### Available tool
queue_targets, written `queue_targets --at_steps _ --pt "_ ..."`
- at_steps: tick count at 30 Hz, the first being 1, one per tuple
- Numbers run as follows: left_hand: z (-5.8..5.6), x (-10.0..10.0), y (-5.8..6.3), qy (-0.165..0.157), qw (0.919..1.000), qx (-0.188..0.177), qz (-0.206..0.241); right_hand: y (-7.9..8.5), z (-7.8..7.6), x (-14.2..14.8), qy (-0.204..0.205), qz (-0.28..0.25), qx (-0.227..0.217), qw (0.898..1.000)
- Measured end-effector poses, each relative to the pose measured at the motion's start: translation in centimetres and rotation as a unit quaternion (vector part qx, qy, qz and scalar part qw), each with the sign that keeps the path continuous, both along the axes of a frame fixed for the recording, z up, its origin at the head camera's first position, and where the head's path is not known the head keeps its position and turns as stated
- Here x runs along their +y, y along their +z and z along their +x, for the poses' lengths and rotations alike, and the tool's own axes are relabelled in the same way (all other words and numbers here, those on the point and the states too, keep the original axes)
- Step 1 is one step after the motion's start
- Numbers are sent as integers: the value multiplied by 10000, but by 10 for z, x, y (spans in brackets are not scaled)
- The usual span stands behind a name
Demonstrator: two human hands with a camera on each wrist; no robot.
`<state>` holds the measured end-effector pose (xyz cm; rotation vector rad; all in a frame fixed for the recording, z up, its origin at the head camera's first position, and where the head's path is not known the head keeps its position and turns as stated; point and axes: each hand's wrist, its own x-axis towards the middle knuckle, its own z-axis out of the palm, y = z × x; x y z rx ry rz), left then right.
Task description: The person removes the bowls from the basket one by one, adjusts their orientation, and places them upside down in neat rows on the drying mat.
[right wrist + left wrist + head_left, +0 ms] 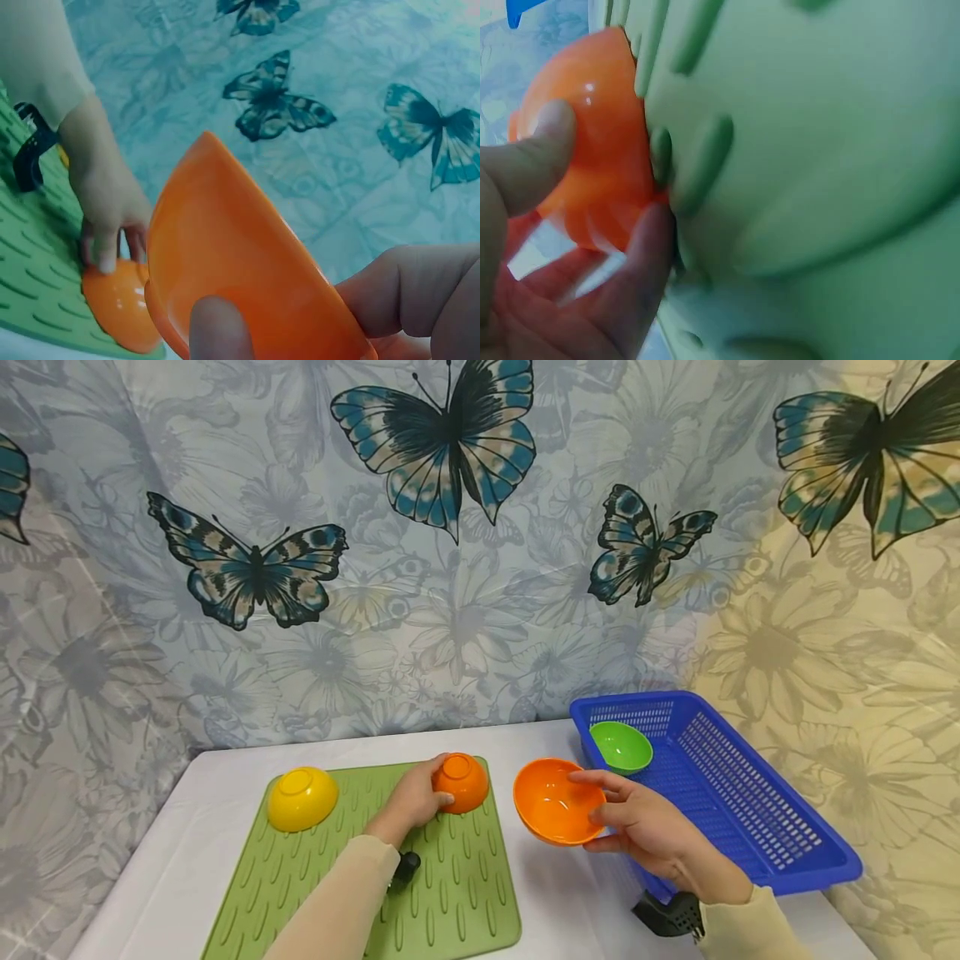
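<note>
Hanging above the white table (551,902), the larger orange bowl (555,802) is tilting its hollow toward the head camera, between the mat and the basket. The right hand (648,827) is pinching its wall at the right side, thumb and fingers bent close together with only the bowl's thickness parting them. Just to the left, the smaller orange bowl (461,785) is sitting mouth down at the far right corner of the green mat (457,902), its rim meeting the raised ridges. The left hand (411,797) is gripping it, thumb and fingers curving round its outside and spread about as wide as its body. Farther left on the same mat, a yellow bowl (303,802) is lying upside down, well apart from both hands. Behind the right hand, a green bowl (621,747) is resting in the far left corner of the blue basket (780,806), its hollow facing upward. Pale sleeves (337,893) are covering both forearms, and a black wrist device (671,914) is showing below the right hand. Beyond the table, a floral backdrop (465,635) with dark-and-teal butterflies is hanging.
</note>
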<state>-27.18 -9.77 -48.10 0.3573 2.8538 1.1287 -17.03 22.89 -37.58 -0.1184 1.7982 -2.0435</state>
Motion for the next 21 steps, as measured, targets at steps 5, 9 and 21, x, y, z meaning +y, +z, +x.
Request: queue_targets --at_steps 5,9,21 --pt "12 9 8 311 9949 143 -944 -6 2 -14 -263 396 133 9988" --pt "31 16 26 745 9938 132 -815 -11 3 -25 -407 610 300 9969" --pt "98 19 75 -951 7862 -3069 5279 -13 10 -50 -520 581 428 9960"
